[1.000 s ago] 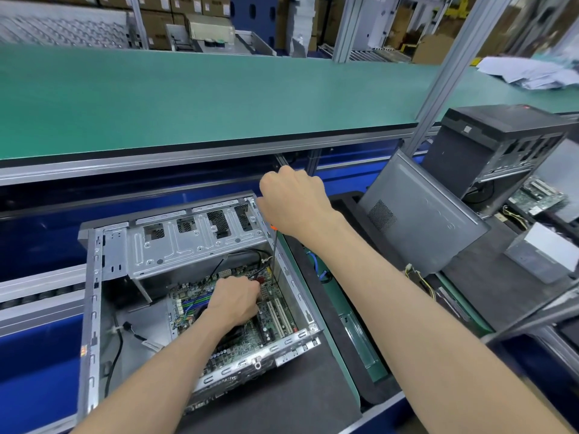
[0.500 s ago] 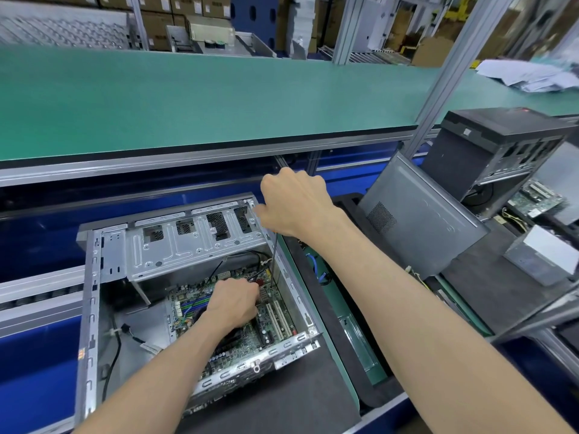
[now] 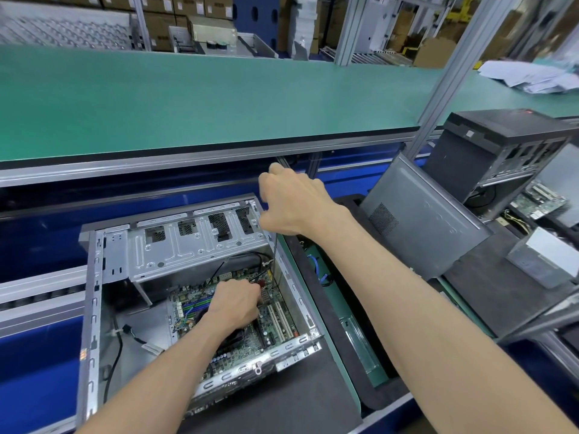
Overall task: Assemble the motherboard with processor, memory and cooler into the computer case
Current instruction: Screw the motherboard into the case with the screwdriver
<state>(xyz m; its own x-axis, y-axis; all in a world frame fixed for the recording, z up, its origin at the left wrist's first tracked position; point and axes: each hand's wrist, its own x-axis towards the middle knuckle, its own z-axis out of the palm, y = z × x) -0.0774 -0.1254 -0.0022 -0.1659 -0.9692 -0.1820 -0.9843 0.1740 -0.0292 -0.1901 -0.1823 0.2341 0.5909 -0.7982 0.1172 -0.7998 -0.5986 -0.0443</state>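
I see a metal computer case (image 3: 175, 245) lying open on a dark, soft-looking mat (image 3: 282, 399). The case is shiny grey, with flat walls full of little holes and slots. Down inside it lies the motherboard (image 3: 275, 317), a flat green board with tiny bumpy parts and long pale slots.

My left hand (image 3: 235, 303) is low inside the case, right on top of the board. Its fingers are curled down near a small red part, but I cannot tell if they hold anything.

My right hand (image 3: 291, 202) is up above the far right corner of the case. Its grip is a closed fist around the top of a screwdriver (image 3: 274, 261). The handle is hidden in the fist. Only the thin, straight metal rod shows. It goes almost straight down, and its tip meets the board at the far right edge, just beside my left hand.

Thin black wires (image 3: 117, 346) bend along the bare floor of the case on the left.

Behind the case runs a long counter (image 3: 188, 101) with a smooth green top and a silver edge. To the right, a flat grey side panel (image 3: 423, 227) with a patch of small dots leans up at a tilt. Past it stands another black case (image 3: 488, 145), and a silver box (image 3: 545, 258) sits near it. White papers (image 3: 529, 78) lie in a heap at the far right of the counter.
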